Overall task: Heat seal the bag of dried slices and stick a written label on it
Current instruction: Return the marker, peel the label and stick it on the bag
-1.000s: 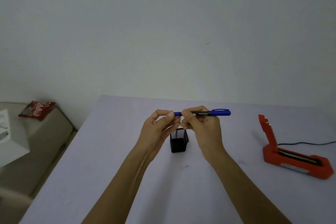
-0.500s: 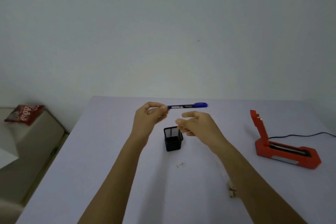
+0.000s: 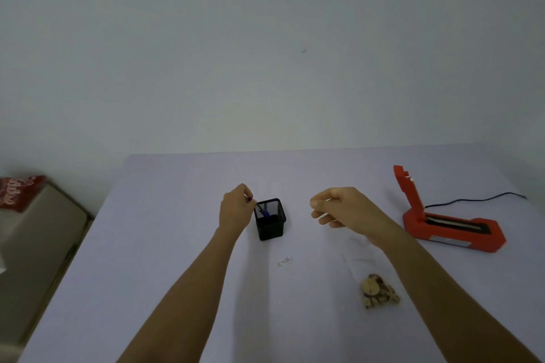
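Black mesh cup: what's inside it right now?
Through the black mesh cup the blue pen shows, leaning inside, its top end still at the left hand fingertips. The cup's bottom is too dark to tell whether anything else is in it.

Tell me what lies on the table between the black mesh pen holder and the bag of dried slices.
In the head view, only a small written label lies between the pen holder and the bag of dried slices; otherwise bare table.

Black wire-mesh pen holder (image 3: 269, 219) (metal, matt); red plastic heat sealer (image 3: 451, 225), smooth; table (image 3: 165, 244) matt.
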Action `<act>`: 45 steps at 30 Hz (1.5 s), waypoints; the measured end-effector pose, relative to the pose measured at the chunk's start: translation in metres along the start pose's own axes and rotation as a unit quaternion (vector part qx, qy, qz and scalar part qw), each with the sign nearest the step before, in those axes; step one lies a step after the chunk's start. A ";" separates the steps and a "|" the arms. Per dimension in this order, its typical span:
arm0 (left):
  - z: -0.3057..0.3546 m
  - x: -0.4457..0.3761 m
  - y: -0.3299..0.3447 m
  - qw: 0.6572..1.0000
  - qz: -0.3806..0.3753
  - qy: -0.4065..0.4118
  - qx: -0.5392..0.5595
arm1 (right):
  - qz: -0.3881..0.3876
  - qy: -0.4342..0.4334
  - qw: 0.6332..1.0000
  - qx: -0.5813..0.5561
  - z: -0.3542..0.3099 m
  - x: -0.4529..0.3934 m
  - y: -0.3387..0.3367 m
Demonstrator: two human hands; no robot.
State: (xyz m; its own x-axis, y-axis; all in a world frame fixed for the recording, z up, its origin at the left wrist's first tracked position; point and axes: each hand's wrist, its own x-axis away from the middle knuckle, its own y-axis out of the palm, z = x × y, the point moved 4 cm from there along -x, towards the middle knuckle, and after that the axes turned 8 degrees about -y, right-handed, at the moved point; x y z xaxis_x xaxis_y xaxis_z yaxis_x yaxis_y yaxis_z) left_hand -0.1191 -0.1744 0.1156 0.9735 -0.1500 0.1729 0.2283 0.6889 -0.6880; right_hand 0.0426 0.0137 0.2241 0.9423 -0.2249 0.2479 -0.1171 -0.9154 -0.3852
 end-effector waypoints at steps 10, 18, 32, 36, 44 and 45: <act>-0.013 0.002 0.035 0.998 -0.014 0.013 -0.052 | -0.008 0.038 0.999 -0.005 0.049 -0.016 0.016; -0.019 0.071 0.079 0.949 0.030 0.273 -0.157 | -0.053 0.092 0.994 0.005 0.119 -0.053 0.063; -0.093 0.066 0.162 0.970 -0.098 0.057 -0.215 | -0.074 0.026 0.987 0.142 0.213 -0.092 0.119; -0.092 0.059 0.163 0.981 -0.093 0.017 -0.167 | -0.097 -0.019 0.974 0.204 0.213 -0.097 0.128; -0.092 0.055 0.165 0.982 -0.095 0.040 -0.156 | -0.164 -0.031 0.953 0.253 0.214 -0.114 0.133; -0.092 0.055 0.165 0.981 -0.096 0.047 -0.162 | -0.167 -0.035 0.952 0.255 0.214 -0.114 0.134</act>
State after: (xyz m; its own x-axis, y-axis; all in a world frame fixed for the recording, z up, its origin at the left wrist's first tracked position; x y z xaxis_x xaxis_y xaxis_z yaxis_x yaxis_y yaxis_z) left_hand -0.0261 -0.1339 -0.0534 0.9061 -0.3290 0.2659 0.3853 0.3826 -0.8397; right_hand -0.0135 -0.0117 -0.0455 0.9207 0.0891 0.3800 0.3437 -0.6467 -0.6809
